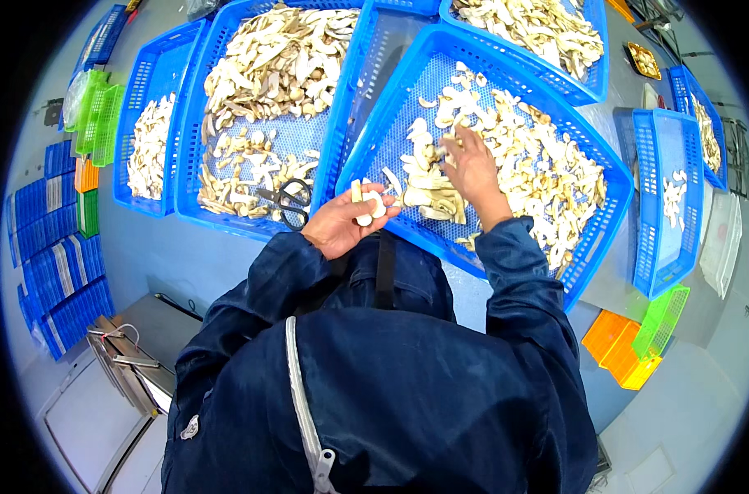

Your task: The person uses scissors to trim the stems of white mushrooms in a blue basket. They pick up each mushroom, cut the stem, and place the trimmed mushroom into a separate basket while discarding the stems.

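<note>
My left hand (334, 228) is palm up at the near left corner of a blue perforated plastic tray (405, 83). It holds a few pale mushroom slices (374, 210) between thumb and fingers. Over the same tray, my right hand (475, 170) reaches with its fingers apart, slightly blurred, above a loose heap of sliced mushrooms (529, 160). Larger slices (436, 194) lie overlapped in a pile just below that hand. To the left, black-handled scissors (291, 197) rest among mushroom pieces in a second blue tray (186, 167), close to my left wrist.
A fuller mushroom heap (282, 62) fills the far part of the left tray. Further blue trays stand at the far left (124, 167), back right (587, 92) and right (646, 247). Green baskets (106, 123) and stacked blue crates (66, 265) are at left; orange crates (618, 352) sit lower right.
</note>
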A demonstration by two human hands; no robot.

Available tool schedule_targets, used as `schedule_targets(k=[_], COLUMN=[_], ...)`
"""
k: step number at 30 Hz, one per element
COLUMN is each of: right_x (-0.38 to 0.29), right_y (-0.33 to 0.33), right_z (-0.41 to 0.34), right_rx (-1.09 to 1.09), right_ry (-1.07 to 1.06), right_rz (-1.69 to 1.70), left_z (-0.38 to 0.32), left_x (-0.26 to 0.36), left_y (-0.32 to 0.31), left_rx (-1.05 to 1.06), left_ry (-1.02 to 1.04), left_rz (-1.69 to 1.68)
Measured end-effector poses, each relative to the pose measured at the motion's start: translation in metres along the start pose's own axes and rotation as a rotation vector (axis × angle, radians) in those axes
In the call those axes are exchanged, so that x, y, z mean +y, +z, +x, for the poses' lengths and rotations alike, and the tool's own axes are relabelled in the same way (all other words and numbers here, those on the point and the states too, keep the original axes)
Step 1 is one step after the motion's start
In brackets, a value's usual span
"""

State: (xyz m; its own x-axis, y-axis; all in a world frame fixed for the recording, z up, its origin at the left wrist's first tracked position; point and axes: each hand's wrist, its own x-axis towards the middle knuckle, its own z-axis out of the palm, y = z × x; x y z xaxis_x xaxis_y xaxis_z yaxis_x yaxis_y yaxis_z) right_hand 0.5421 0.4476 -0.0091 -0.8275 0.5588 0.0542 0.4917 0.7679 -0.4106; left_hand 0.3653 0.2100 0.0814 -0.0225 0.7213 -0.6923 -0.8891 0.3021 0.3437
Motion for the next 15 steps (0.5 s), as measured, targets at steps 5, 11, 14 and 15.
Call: schedule_targets(k=[5, 11, 14, 15], right_x=[0.017, 0.021, 0.001, -0.017], right_y=[-0.001, 0.011, 0.034, 0.031], right_z=[-0.018, 0.063, 0.082, 0.079], right_rx=[-0.032, 0.206, 0.094, 0.041], right_ry=[-0.015, 0.208, 0.025, -0.064], right_rz=[0.193, -0.002, 0.020, 0.067], left_z=[-0.008, -0.012, -0.017, -0.020], left_x=[0.002, 0.003, 0.005, 0.003], left_y=[-0.005, -0.001, 0.005, 0.002], left_rx=[0.076, 0.102, 0.142, 0.156], left_ry=[0.023, 0.016, 0.007, 0.013], left_rz=[0.009, 0.063, 0.090, 0.082])
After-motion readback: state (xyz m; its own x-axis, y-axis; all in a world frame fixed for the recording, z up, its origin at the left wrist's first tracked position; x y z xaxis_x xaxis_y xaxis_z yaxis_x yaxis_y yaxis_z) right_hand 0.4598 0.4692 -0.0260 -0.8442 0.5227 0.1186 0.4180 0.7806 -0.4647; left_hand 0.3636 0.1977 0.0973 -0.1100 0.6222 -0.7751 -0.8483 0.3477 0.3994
